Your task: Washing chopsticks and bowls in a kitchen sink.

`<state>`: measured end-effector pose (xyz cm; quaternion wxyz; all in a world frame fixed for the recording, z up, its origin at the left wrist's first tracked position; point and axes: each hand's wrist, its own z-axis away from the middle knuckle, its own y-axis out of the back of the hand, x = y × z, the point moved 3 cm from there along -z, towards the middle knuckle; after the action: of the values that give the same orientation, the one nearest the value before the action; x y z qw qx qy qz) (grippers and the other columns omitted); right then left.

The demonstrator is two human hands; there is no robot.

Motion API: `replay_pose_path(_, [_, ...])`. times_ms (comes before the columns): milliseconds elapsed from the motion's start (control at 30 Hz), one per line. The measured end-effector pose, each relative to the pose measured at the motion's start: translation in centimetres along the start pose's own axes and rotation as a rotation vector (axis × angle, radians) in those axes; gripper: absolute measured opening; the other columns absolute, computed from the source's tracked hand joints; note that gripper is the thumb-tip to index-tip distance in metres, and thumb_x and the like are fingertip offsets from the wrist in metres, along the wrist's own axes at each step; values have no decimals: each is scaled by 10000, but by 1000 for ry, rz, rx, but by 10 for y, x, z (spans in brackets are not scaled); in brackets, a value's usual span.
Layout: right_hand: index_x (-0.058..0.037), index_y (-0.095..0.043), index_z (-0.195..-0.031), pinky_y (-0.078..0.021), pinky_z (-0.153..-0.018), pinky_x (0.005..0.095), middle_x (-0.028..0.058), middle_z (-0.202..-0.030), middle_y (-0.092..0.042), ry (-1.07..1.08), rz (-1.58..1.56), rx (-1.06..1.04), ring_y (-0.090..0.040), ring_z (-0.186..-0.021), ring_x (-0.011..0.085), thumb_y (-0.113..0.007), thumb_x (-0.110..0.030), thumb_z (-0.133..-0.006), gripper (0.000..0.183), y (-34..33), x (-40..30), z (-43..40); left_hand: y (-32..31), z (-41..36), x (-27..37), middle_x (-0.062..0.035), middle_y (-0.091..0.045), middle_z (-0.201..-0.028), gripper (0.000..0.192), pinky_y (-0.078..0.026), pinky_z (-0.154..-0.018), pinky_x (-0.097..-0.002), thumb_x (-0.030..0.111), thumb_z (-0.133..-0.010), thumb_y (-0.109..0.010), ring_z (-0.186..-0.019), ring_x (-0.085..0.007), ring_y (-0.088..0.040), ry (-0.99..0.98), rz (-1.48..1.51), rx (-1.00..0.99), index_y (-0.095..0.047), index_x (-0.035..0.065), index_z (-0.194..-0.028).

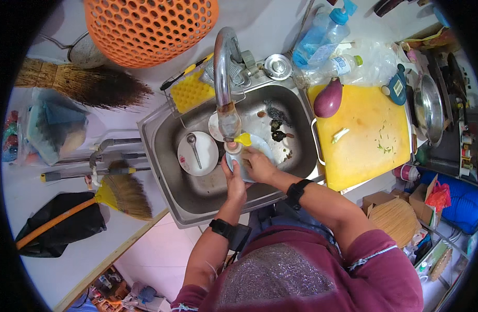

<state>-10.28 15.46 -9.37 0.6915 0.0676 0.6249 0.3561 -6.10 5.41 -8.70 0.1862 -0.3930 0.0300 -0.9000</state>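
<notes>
Beneath the tap's spout, my left hand (235, 182) grips the near left rim of a pale plate (265, 146), thumb on top. My right hand (260, 165) bends its fingers against the plate's upper face; whether they hold anything is hidden. The metal tap (222, 74) ends in a clear nozzle with a yellow plastic tab (243, 139). Left of my hands, a white floral plate (188, 165) lies in the steel sink (207, 190) with a metal spoon (194, 150) on it. Another white dish (214, 126) is partly hidden behind the spout.
Dark food scraps (278, 134) lie at the sink's right. Beyond that edge, a yellow cutting board (363, 152) bears an eggplant (328, 99). A yellow sponge (192, 91) sits in a rack behind the sink. An orange perforated basket (151, 31) hangs above; brooms (125, 191) lie left.
</notes>
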Motion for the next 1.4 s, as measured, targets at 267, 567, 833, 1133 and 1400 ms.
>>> replay_pose_path(267, [-23, -584, -954, -459, -784, 349, 165, -951, -587, -31, 197, -359, -576, -858, 332, -512, -38, -720, 245, 11, 0, 8, 13, -2, 10, -115, -364, -1292, 602, -516, -705, -473, 507, -904, -346, -1088, -289, -489, 10, -59, 6, -80, 239, -1373])
replay_pose_path(567, [-53, -542, -1022, -434, -827, 368, 174, -959, -562, -13, -72, -561, -549, -963, 318, -577, -38, -697, 327, -8, 6, 5, 15, 3, 11, -133, -330, -1314, 630, -490, -753, -494, 521, -890, -376, -1147, -318, -426, 45, 24, -60, -90, 236, -1373])
replay_pose_path(833, [-105, -388, -1333, -379, -908, 325, 69, -1258, -501, -506, -403, -11, -490, -1109, 246, -459, -303, -924, 460, -34, -36, 8, 13, 0, -4, -106, -286, -1349, 612, -457, -795, -495, 457, -896, -422, -1180, -297, -391, 84, 168, 36, -102, 243, -1373])
replay_pose_path(1133, [-132, -489, -1155, -409, -889, 407, 73, -1030, -560, 509, 494, -252, -497, -1081, 268, -587, -125, -700, 466, 8, -14, 29, 25, -10, 28, -101, -381, -1285, 506, -398, -904, -405, 269, -916, -446, -1157, -225, -409, 66, 88, 5, -217, 137, -1348])
replay_pose_path(1400, [-99, -455, -1214, -422, -894, 371, 56, -1208, -475, 567, 464, -330, -494, -1084, 274, -527, -134, -773, 447, 9, 1, 19, 31, -16, 27, -116, -401, -1260, 443, -367, -932, -357, 233, -931, -412, -1135, -237, -422, -91, 141, 60, -251, 103, -1323])
